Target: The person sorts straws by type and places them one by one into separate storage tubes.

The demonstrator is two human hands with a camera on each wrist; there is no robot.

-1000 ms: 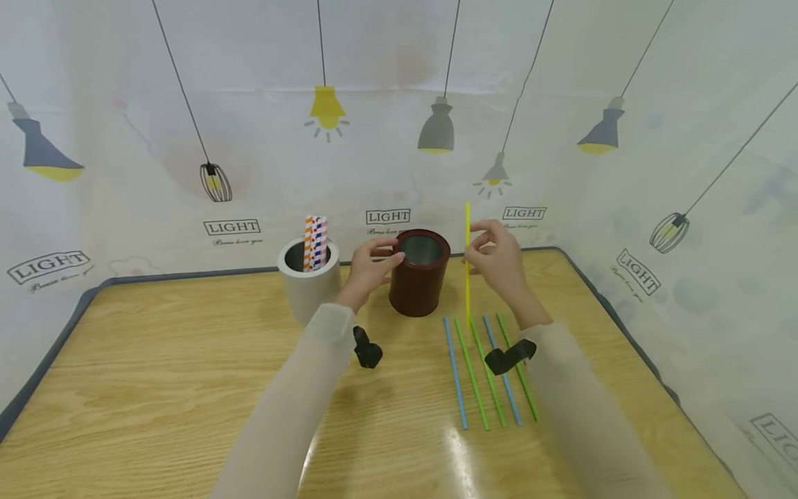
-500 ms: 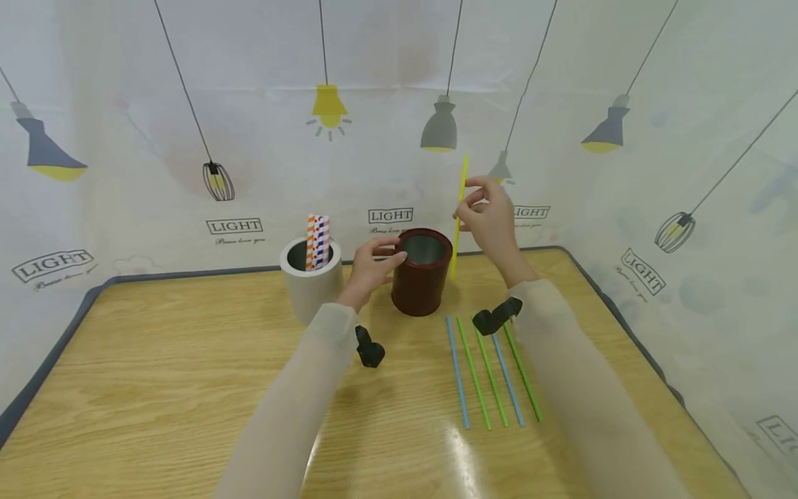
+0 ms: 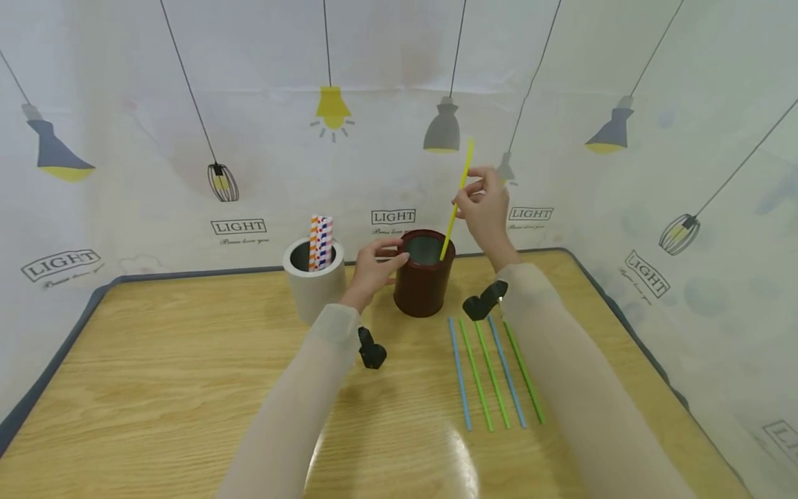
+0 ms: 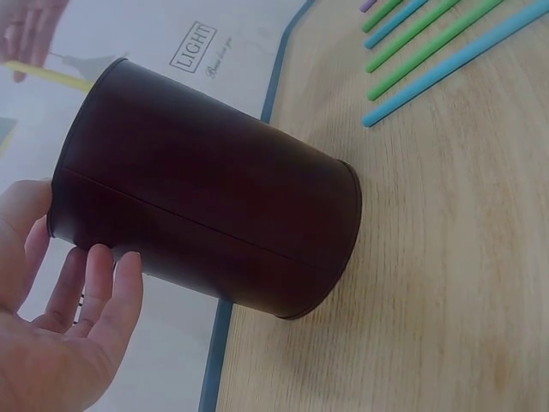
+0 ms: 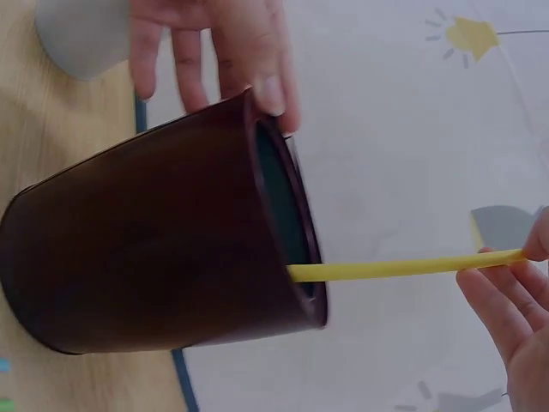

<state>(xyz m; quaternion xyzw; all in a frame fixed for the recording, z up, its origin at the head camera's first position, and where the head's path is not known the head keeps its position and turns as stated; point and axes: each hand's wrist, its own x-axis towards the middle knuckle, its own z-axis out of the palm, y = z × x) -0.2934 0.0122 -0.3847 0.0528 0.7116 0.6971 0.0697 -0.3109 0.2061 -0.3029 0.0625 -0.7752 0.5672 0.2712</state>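
In the head view a dark brown cylindrical holder [image 3: 419,291] stands upright on the table. The thumb and index finger of my left hand [image 3: 372,269] touch its left rim, the other fingers loose beside its wall [image 4: 197,189]. My right hand [image 3: 490,211] pinches a yellow straw [image 3: 462,186] near its upper part, above and right of the holder. Slanting down to the left, the straw has its lower end at the right side of the holder's mouth. The right wrist view shows this yellow straw [image 5: 377,269] reaching the rim.
Several blue and green straws [image 3: 486,374] lie side by side on the wooden table [image 3: 187,388], partly under the right forearm. A purple tip [image 4: 367,5] shows beyond them. Left of the brown holder, a white holder [image 3: 316,294] contains patterned paper straws [image 3: 321,242]. A lamp-printed sheet [image 3: 262,138] hangs behind.
My right hand has lifted the yellow straw from beside the brown holder and brought it up and left, so its lower end is now at the mouth. The left hand stays at the rim.
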